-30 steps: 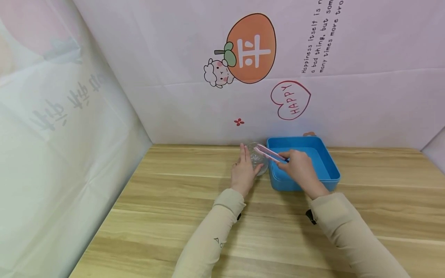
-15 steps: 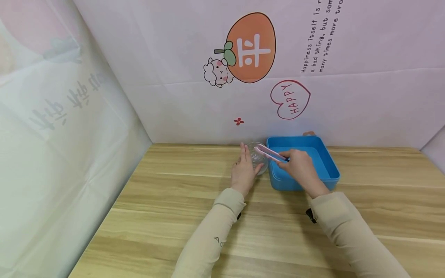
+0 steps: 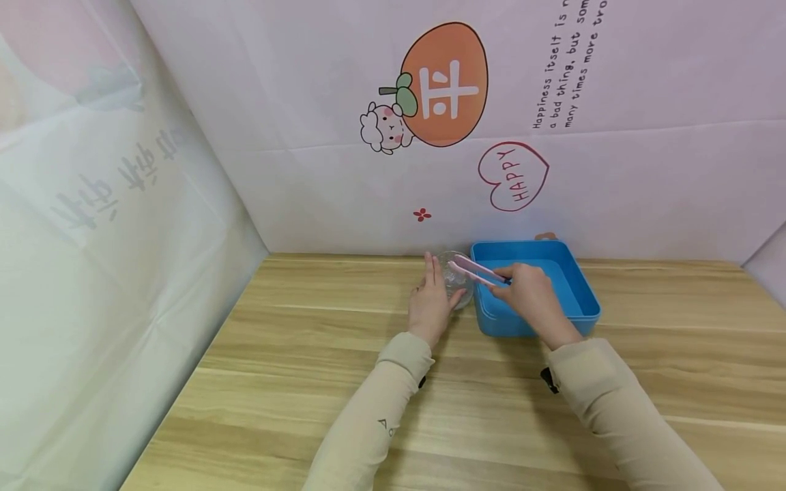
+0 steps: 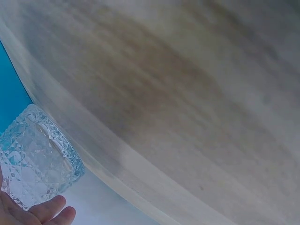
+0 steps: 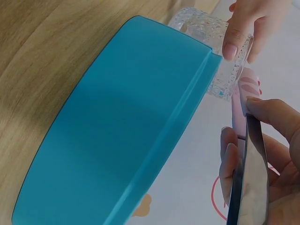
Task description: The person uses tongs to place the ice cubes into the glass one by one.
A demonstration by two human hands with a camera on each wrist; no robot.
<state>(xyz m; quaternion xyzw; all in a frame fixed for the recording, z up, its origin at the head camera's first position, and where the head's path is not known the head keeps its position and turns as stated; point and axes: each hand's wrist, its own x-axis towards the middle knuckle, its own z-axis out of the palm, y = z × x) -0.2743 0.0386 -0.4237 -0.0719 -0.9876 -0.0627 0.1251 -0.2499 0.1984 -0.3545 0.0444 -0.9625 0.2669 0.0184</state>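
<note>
A clear cut-glass cup [image 3: 453,285] stands against the left side of the blue box [image 3: 537,327]. My left hand [image 3: 428,307] holds the cup, thumb on the near right side and fingers along the left. The diamond pattern of the glass [image 4: 37,161] shows in the left wrist view. My right hand [image 3: 529,293] grips tongs [image 3: 475,269] with pink tips and a metal handle [image 5: 255,173]. The tips reach over the cup's mouth. Whether they pinch anything inside cannot be made out.
The blue box, open at the top, rests near the back edge of the wooden table [image 3: 295,382]. Behind it rises a white printed backdrop [image 3: 331,204]. Another white sheet [image 3: 153,286] hangs at the left.
Both hands and the cup stay in place. At the cup's mouth, the tong tips shift only very slightly.
</note>
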